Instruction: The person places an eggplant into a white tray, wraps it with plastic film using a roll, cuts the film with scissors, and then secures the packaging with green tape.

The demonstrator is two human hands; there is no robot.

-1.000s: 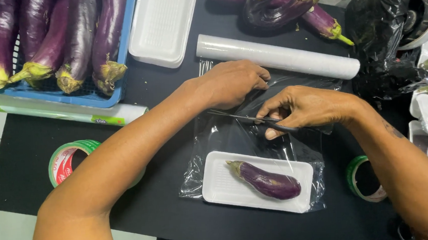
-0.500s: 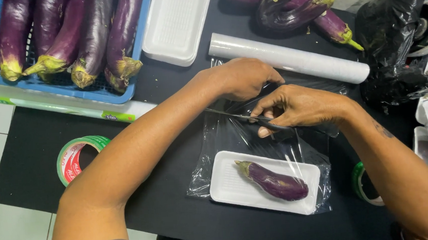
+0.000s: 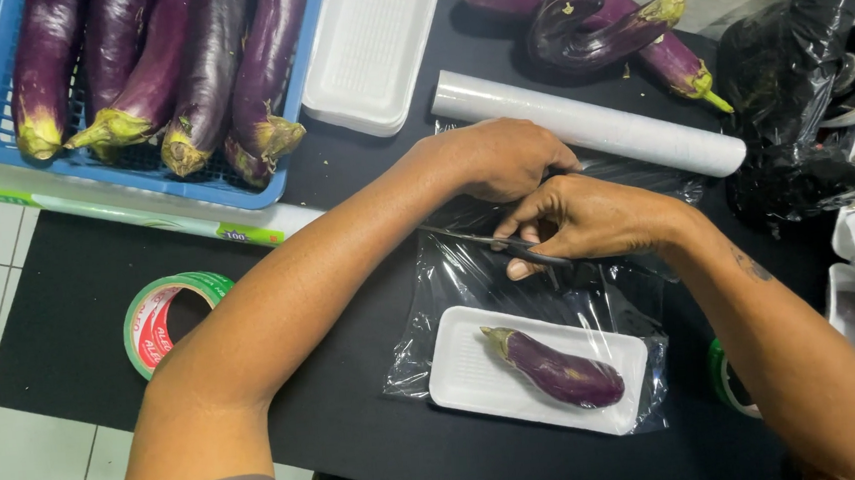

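While L hand (image 3: 497, 160) pins film (image 3: 470, 277); R hand (image 3: 587, 221) cuts.

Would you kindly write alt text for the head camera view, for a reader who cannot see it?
Two bare hands work on clear plastic film over a black table: the right hand holds a dark blade against it, the left hand presses beside it. Nearer lies an eggplant on a white tray; a film roll lies beyond.
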